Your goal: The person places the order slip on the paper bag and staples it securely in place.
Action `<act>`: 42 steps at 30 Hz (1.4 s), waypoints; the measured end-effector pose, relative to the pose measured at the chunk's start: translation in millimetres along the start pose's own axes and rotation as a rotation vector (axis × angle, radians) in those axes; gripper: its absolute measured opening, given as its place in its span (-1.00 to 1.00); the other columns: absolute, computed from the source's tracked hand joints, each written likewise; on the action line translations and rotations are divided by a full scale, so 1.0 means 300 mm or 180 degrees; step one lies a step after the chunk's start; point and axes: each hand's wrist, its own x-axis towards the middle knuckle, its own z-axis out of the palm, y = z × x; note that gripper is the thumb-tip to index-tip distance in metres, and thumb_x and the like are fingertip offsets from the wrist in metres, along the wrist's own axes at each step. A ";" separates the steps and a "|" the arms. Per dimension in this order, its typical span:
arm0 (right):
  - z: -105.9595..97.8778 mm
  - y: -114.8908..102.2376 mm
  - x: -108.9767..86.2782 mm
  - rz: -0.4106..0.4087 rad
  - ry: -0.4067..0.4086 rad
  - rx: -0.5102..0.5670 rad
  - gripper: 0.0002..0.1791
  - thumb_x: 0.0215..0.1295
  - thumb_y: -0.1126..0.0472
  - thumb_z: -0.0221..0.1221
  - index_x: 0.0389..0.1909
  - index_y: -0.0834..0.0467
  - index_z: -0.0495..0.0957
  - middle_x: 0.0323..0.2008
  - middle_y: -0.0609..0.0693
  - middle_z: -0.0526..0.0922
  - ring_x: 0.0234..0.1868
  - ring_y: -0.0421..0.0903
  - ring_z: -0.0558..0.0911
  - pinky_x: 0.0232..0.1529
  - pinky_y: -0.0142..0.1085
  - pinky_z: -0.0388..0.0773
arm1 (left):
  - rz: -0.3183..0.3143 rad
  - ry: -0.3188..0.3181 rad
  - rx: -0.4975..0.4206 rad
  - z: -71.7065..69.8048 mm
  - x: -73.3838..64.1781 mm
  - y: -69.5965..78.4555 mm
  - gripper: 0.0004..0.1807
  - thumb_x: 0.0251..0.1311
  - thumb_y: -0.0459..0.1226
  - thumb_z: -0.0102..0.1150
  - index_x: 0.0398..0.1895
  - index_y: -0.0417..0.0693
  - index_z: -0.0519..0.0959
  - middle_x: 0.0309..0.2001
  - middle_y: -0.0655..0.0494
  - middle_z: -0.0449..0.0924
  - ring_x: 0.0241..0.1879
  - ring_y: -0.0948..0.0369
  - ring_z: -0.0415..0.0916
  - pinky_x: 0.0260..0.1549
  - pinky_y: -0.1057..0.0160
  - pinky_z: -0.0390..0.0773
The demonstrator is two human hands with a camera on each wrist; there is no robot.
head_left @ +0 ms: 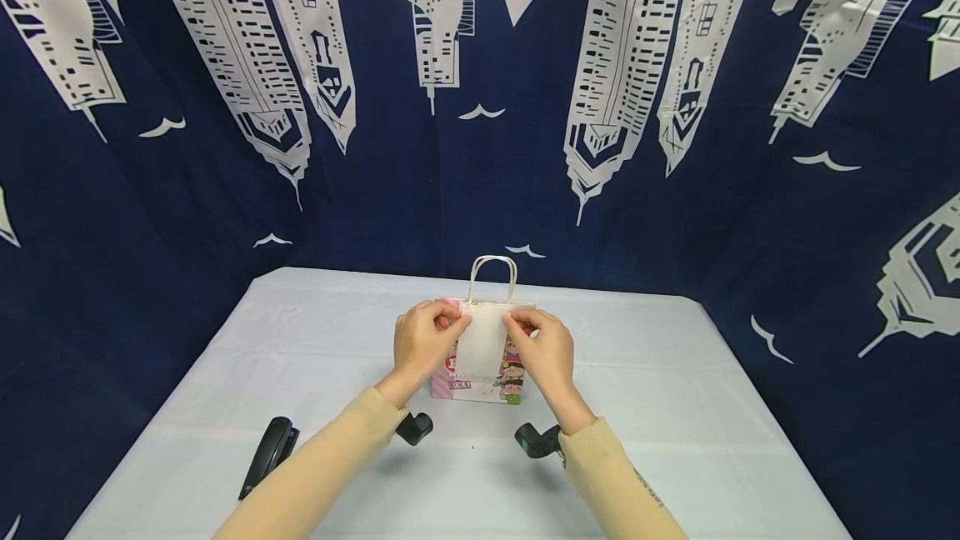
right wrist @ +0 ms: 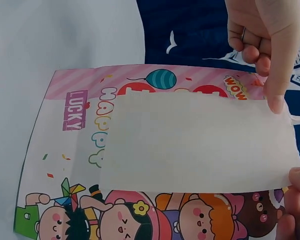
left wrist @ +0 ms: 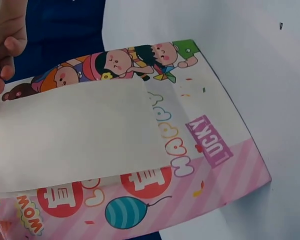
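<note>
One slim black stapler lies on the smooth white table. Beyond it, the left hand and right hand pinch one blank rectangular sheet by its upper corners, before one cartoon-printed paper bag with two looped handles; one navy cloth hangs behind.

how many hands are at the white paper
2: in the head view, left hand at the upper left corner of the white paper, right hand at its upper right corner.
</note>
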 end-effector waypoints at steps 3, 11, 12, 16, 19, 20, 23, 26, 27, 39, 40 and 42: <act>-0.001 0.001 0.002 -0.0021 -0.0003 0.0028 -0.80 0.14 0.10 0.30 -0.37 0.17 0.71 -0.51 -0.04 0.63 -0.39 -0.06 0.57 -0.34 -0.20 0.41 | 0.0099 0.0088 -0.0003 -0.007 0.008 0.000 -0.76 -0.09 -0.11 0.43 -0.55 -0.03 0.59 -0.55 0.18 0.47 -0.44 0.19 0.41 -0.34 0.16 0.32; -0.002 0.001 0.007 -0.0025 -0.0017 0.0059 -0.81 0.15 0.10 0.30 -0.37 0.17 0.71 -0.52 -0.05 0.61 -0.38 -0.03 0.56 -0.34 -0.21 0.39 | 0.0333 -0.0115 -0.0093 -0.035 0.073 -0.002 -0.55 -0.15 -0.09 0.46 -0.23 -0.10 0.54 -0.13 0.02 0.55 -0.01 0.00 0.36 0.01 -0.08 0.16; -0.002 0.001 0.007 -0.0029 -0.0018 0.0059 -0.81 0.15 0.10 0.30 -0.37 0.17 0.70 -0.53 -0.05 0.61 -0.38 -0.03 0.56 -0.34 -0.21 0.39 | 0.0314 -0.0255 -0.0113 -0.040 0.084 -0.002 -0.54 -0.14 -0.09 0.45 -0.18 -0.09 0.54 -0.09 0.03 0.57 0.02 0.00 0.36 0.05 -0.09 0.12; -0.002 0.002 0.010 -0.0058 -0.0017 0.0056 -0.81 0.15 0.11 0.30 -0.37 0.17 0.71 -0.53 -0.05 0.61 -0.38 -0.03 0.56 -0.34 -0.21 0.39 | 0.0091 -0.0973 -0.0220 -0.065 0.129 -0.002 -0.51 -0.06 -0.08 0.41 -0.05 -0.08 0.57 -0.04 0.06 0.60 0.05 0.05 0.43 0.16 -0.08 0.02; -0.002 0.003 0.012 -0.0066 -0.0021 0.0055 -0.80 0.15 0.11 0.30 -0.36 0.17 0.70 -0.52 -0.05 0.62 -0.38 -0.03 0.56 -0.34 -0.21 0.40 | -0.0055 -0.1380 -0.0280 -0.074 0.153 -0.001 -0.52 -0.02 -0.06 0.38 -0.02 -0.06 0.59 -0.04 0.09 0.62 -0.01 0.09 0.52 0.19 -0.06 0.01; -0.002 0.004 0.012 -0.0067 -0.0019 0.0061 -0.80 0.15 0.11 0.30 -0.36 0.17 0.70 -0.52 -0.05 0.62 -0.38 -0.03 0.56 -0.33 -0.21 0.40 | -0.0093 -0.1462 -0.0292 -0.074 0.158 -0.002 -0.52 -0.01 -0.06 0.37 -0.01 -0.05 0.59 -0.04 0.09 0.62 -0.03 0.11 0.54 0.19 -0.06 0.04; -0.001 0.004 0.013 -0.0063 -0.0007 0.0060 -0.80 0.14 0.11 0.30 -0.36 0.18 0.71 -0.52 -0.05 0.62 -0.39 -0.05 0.55 -0.33 -0.22 0.40 | -0.0189 -0.1561 -0.0307 -0.064 0.166 -0.007 -0.52 -0.01 -0.06 0.38 -0.01 -0.05 0.61 -0.05 0.10 0.63 -0.04 0.12 0.54 0.17 -0.04 0.15; 0.002 0.004 0.014 -0.0065 0.0015 0.0053 -0.80 0.14 0.11 0.31 -0.36 0.17 0.71 -0.53 -0.06 0.61 -0.40 -0.07 0.55 -0.35 -0.22 0.39 | -0.0264 -0.1558 -0.0306 -0.049 0.165 -0.012 -0.53 -0.02 -0.07 0.38 -0.04 -0.06 0.63 -0.05 0.09 0.63 0.00 0.10 0.50 0.09 -0.01 0.31; 0.003 0.004 0.014 -0.0065 0.0018 0.0048 -0.80 0.13 0.11 0.31 -0.36 0.17 0.71 -0.53 -0.06 0.61 -0.40 -0.08 0.54 -0.35 -0.22 0.39 | -0.0281 -0.1547 -0.0309 -0.045 0.164 -0.014 -0.55 -0.02 -0.07 0.39 -0.05 -0.06 0.64 -0.06 0.10 0.63 0.00 0.10 0.49 0.06 0.01 0.35; 0.007 0.007 0.017 -0.0091 0.0039 0.0019 -0.80 0.13 0.11 0.31 -0.37 0.18 0.70 -0.53 -0.06 0.62 -0.41 -0.09 0.55 -0.35 -0.23 0.41 | -0.0350 -0.1526 -0.0686 -0.022 0.165 -0.029 -0.67 -0.03 -0.17 0.41 -0.20 -0.15 0.67 -0.20 0.06 0.66 -0.23 0.18 0.56 -0.21 0.20 0.54; 0.006 0.007 0.017 -0.0087 0.0038 0.0022 -0.80 0.13 0.11 0.31 -0.37 0.18 0.70 -0.52 -0.06 0.62 -0.41 -0.09 0.55 -0.35 -0.23 0.41 | -0.0356 -0.1534 -0.0709 -0.022 0.166 -0.029 -0.67 -0.03 -0.18 0.41 -0.20 -0.15 0.67 -0.21 0.06 0.66 -0.24 0.18 0.57 -0.22 0.20 0.55; 0.006 0.007 0.018 -0.0073 0.0040 0.0030 -0.80 0.13 0.12 0.31 -0.37 0.18 0.70 -0.52 -0.05 0.62 -0.40 -0.09 0.55 -0.34 -0.23 0.41 | -0.0353 -0.1544 -0.0740 -0.019 0.168 -0.031 -0.68 -0.02 -0.18 0.40 -0.22 -0.16 0.68 -0.22 0.07 0.66 -0.26 0.19 0.57 -0.24 0.22 0.55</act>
